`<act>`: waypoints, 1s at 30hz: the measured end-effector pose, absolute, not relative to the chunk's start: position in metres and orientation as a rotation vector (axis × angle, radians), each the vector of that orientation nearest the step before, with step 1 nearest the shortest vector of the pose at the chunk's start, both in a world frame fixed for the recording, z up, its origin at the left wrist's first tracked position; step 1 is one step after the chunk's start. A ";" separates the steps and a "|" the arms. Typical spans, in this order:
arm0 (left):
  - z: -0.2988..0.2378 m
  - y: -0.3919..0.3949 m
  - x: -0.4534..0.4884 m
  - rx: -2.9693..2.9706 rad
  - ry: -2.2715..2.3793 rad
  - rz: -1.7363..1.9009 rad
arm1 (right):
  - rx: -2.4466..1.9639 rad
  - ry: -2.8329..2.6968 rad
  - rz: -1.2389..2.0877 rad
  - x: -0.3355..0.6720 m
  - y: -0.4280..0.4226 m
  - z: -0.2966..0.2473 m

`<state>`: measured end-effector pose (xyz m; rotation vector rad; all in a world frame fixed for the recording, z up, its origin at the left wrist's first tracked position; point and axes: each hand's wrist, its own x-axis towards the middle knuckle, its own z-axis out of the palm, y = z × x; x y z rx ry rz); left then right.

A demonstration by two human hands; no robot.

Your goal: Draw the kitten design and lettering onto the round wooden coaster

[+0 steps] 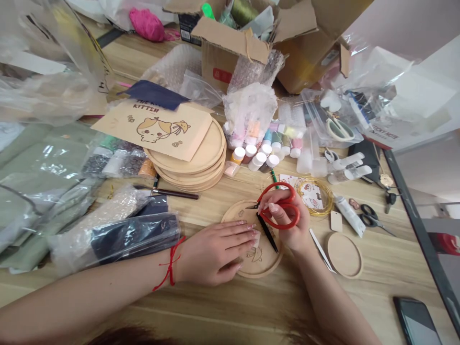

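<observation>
My left hand [212, 251] lies flat, fingers stretched out over a round wooden plate [240, 272]. A small pale piece [256, 238] shows at its fingertips, and line drawings mark the plate's surface. My right hand [287, 225] is closed round red-handled scissors [295, 216], held above the plate's right side with the short dark blades pointing left. Beneath the scissors, a slim black pointed tool [269, 234], like tweezers, slants down over the plate. Whether my right fingers also grip it, I cannot tell.
Stacked wooden plates [190, 179] stand behind, under a kitten-printed paper [158, 129]. White-capped paint bottles [257, 160] cluster near a cardboard box [223, 50]. Rightward lie gold wire [329, 199], a tube [348, 215], black scissors [372, 218], a small round wooden dish [344, 255] and a phone [417, 321].
</observation>
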<state>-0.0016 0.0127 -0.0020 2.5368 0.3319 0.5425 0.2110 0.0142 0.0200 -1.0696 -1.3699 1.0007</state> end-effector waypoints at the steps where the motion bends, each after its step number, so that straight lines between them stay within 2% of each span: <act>1: -0.002 0.013 -0.002 2.537 0.333 0.543 | -1.069 -1.378 0.993 0.211 0.014 0.020; 30: -0.003 0.012 -0.002 2.493 0.318 0.560 | -1.063 -1.423 0.999 0.206 0.013 0.015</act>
